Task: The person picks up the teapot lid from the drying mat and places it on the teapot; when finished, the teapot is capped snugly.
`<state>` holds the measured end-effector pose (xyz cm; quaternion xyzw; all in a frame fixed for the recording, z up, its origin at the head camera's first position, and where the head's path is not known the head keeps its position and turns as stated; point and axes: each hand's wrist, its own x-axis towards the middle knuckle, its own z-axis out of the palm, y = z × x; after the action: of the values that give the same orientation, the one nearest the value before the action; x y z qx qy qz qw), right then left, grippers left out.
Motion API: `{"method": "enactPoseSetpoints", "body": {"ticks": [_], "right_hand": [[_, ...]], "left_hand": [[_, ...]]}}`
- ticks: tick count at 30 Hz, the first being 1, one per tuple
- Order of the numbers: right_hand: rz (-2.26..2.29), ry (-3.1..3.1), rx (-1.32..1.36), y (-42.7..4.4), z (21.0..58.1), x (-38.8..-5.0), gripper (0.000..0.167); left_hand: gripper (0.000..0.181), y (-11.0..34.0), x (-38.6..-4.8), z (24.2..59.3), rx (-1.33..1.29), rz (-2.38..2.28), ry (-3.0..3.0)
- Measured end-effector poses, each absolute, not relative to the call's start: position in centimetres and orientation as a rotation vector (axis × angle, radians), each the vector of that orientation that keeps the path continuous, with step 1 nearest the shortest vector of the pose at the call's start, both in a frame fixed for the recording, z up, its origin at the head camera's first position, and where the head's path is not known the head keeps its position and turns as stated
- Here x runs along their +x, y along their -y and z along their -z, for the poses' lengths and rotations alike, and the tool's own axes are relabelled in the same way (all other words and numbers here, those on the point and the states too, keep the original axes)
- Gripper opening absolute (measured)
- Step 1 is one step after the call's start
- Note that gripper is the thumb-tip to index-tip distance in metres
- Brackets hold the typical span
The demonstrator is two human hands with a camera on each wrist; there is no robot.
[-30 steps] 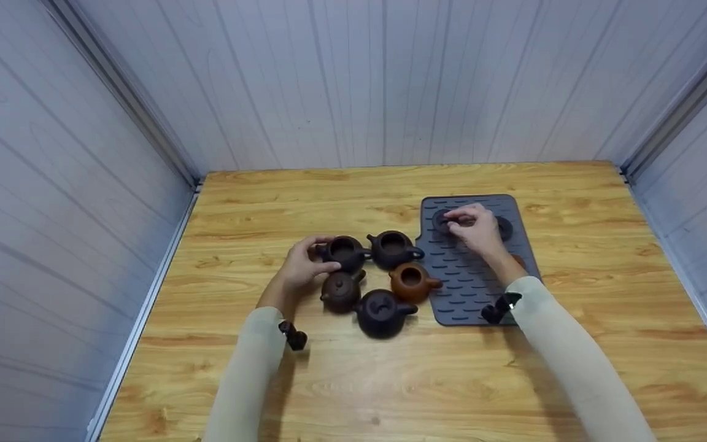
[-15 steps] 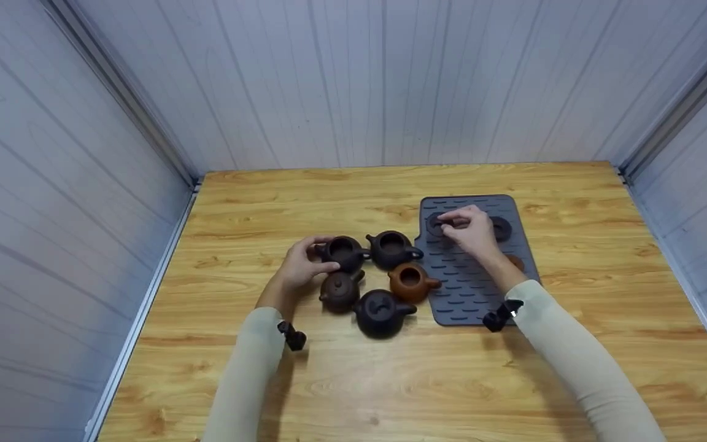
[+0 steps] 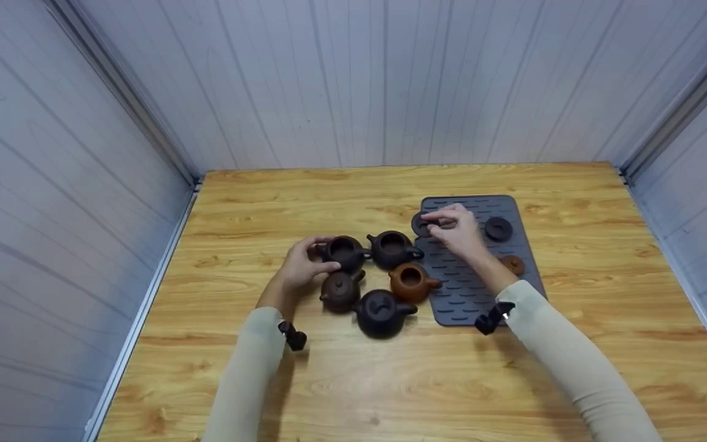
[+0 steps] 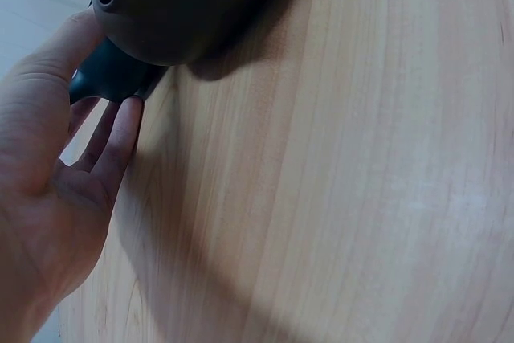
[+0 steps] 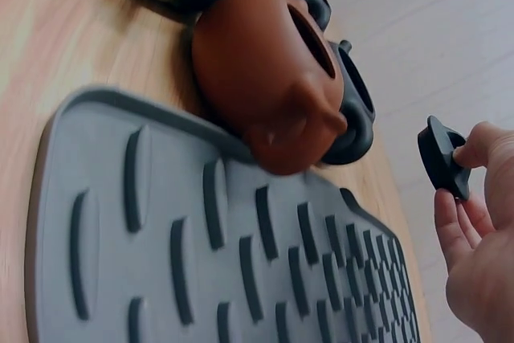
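Note:
My left hand (image 3: pixel 305 263) grips the far-left black teapot (image 3: pixel 342 253), which has no lid on it, thumb on the near side and fingers on the far side. In the right wrist view my right hand (image 5: pixel 486 230) pinches a black teapot lid (image 5: pixel 440 157) by its knob, raised above the table. Beside the held pot stands a second lidless black teapot (image 3: pixel 391 249). Nearer are a lidless reddish-brown teapot (image 3: pixel 412 282), a small dark brown teapot (image 3: pixel 339 291) with its lid on, and a lidded black teapot (image 3: pixel 382 314).
A grey ridged mat (image 3: pixel 461 301) lies right of the teapots. On it rest another black lid (image 3: pixel 498 229) and a reddish-brown lid (image 3: pixel 512 264). The reddish-brown pot's handle reaches over the mat's left edge. White panel walls (image 3: pixel 353 86) enclose the wooden table (image 3: pixel 353 393).
My right hand has moved left with the black lid, from over the mat to its far left edge. The lids on the mat have come into fuller view. My left hand stays put.

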<state>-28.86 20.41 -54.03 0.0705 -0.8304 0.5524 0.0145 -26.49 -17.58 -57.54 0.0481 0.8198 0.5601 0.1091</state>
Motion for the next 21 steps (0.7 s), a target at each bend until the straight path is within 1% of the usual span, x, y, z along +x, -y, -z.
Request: {"method": "enactPoseSetpoints", "body": {"ticks": [4,10,21], "right_hand": [[-1.78,2.554,0.259,-19.9,53.8,-28.9,0.024],[-1.722,2.572,0.318,-19.0,53.1,-28.7,0.024],[-1.762,2.587,0.385,-16.8,52.1,-28.7,0.024]], "left_hand": [[0.065,17.5,-26.6,57.6,0.149,-1.654,-2.409],[0.065,17.5,-26.6,57.6,0.144,-1.646,-2.415],[0.063,17.0,-26.7,57.7,0.153,-1.64,-2.411]]}}
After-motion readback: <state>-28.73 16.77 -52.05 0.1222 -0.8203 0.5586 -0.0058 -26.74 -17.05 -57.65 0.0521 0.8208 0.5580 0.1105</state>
